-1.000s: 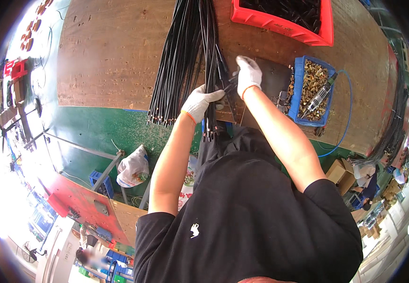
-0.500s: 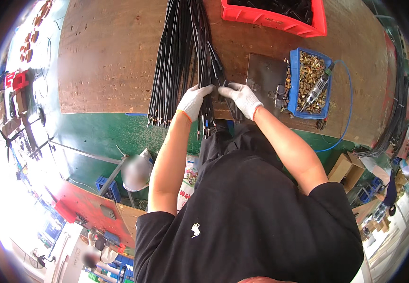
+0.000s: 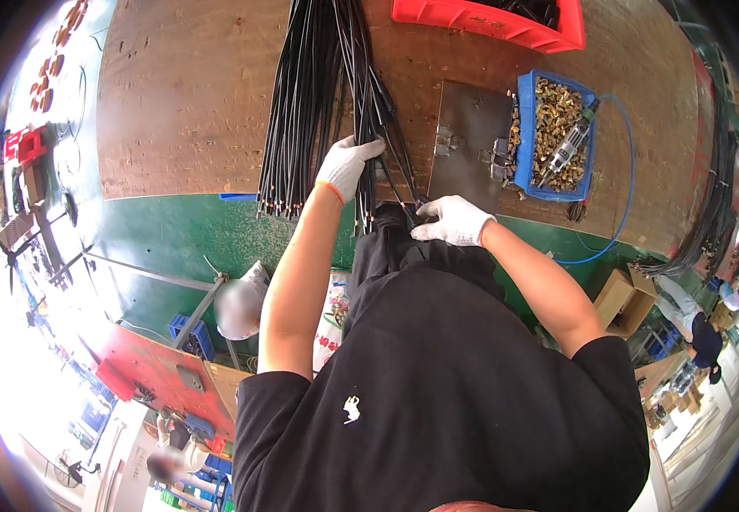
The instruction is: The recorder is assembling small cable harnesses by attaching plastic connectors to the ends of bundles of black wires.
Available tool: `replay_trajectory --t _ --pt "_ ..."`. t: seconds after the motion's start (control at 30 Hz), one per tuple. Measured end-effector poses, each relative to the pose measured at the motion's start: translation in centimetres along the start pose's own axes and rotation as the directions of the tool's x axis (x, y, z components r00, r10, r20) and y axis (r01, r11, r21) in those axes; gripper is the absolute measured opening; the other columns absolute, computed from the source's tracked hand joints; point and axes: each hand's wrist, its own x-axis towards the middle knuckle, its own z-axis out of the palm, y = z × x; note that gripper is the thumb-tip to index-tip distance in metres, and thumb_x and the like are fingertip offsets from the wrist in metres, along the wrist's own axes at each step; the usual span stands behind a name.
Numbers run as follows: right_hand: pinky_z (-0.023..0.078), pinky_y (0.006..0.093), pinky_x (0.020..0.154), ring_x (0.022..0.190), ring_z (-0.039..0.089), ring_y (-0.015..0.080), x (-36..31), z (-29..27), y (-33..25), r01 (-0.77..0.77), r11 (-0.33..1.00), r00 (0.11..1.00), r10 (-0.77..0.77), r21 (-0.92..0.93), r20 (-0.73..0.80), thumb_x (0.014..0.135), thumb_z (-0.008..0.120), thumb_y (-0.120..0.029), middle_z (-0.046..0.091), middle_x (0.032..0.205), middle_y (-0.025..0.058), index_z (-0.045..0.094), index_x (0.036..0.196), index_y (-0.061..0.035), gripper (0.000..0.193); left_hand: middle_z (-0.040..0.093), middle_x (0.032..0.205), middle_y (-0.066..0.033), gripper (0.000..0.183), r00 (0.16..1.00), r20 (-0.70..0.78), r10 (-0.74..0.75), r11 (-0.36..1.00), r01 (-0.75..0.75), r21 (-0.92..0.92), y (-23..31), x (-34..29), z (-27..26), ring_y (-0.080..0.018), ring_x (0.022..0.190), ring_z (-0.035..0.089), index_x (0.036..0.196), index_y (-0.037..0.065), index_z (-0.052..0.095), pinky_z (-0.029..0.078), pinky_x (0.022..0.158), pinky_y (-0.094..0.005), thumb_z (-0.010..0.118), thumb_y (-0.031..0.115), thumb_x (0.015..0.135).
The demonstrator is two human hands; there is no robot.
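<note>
A long bundle of black cables [image 3: 301,119] lies across the workbench, its metal-tipped ends hanging over the near edge. My left hand [image 3: 345,167], in a white glove, is closed around some cables on the right side of the bundle. Lower and to the right, my right hand [image 3: 454,221], also gloved, grips the end part of a black cable [image 3: 404,203] just past the bench edge, near my lap. Its fingertips are partly hidden against the dark clothing.
On the brown workbench [image 3: 190,102] stands a blue bin [image 3: 524,162] of small brass-coloured fittings, with a power-tool-like device [image 3: 570,147] on top and a blue hose [image 3: 632,171]. Beside it lies a dark metal plate [image 3: 469,128]. A red crate [image 3: 489,24] of black parts sits farther back.
My right hand has drawn down toward my lap, away from the left hand, with the cable end. My left hand stays at the bundle. The whole view has shifted slightly.
</note>
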Motion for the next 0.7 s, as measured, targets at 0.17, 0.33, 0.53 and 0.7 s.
replay_trajectory --t 0.17,0.33,0.53,0.7 --pt "0.05 0.0388 0.107 0.121 0.069 0.0325 -0.8 -0.3 -1.1 -0.022 0.999 1.0 0.022 0.027 -0.019 0.089 0.08 -0.044 0.073 0.128 0.0227 0.069 0.133 0.0033 0.065 0.073 0.095 -0.0025 0.026 0.998 -0.029 0.055 0.995 -0.052 0.079 -0.4 0.4 0.3 -0.0135 0.075 0.068 0.112 0.002 0.071 0.057 0.068 -0.0298 0.079 0.014 0.09" --pt "0.052 0.0385 0.096 0.105 0.072 0.0257 0.9 0.0 -1.2 -0.066 0.985 0.996 0.073 0.161 -0.041 0.089 0.08 -0.043 0.077 0.113 0.018 0.076 0.12 0.001 0.053 0.075 0.1 -0.0062 0.031 1.0 -0.023 -0.003 0.997 0.005 0.079 -0.3 0.3 0.7 -0.0165 0.08 0.07 0.114 0.0 0.072 0.057 0.073 -0.0324 0.081 0.014 0.088" --pt "0.053 0.0366 0.092 0.098 0.071 0.0219 7.0 -1.3 -1.8 0.026 0.928 0.973 0.062 0.371 -0.223 0.089 0.077 -0.04 0.078 0.105 0.0164 0.077 0.119 0.0 0.05 0.074 0.102 -0.0081 0.033 0.999 -0.039 0.0 0.999 0.002 0.05 0.2 -0.1 0.8 -0.0175 0.079 0.072 0.121 0.0 0.069 0.062 0.07 -0.0368 0.076 0.02 0.095" --pt "0.054 0.039 0.092 0.098 0.072 0.0242 13.6 -4.8 -3.8 0.155 0.925 0.911 0.002 0.347 -0.413 0.09 0.075 -0.044 0.078 0.102 0.0165 0.077 0.116 0.0027 0.053 0.07 0.091 -0.003 0.032 0.982 -0.18 0.052 0.999 -0.052 0.001 0.0 -1.1 -1.1 -0.0123 0.07 0.065 0.111 0.003 0.068 0.057 0.061 -0.0294 0.073 0.032 0.099"
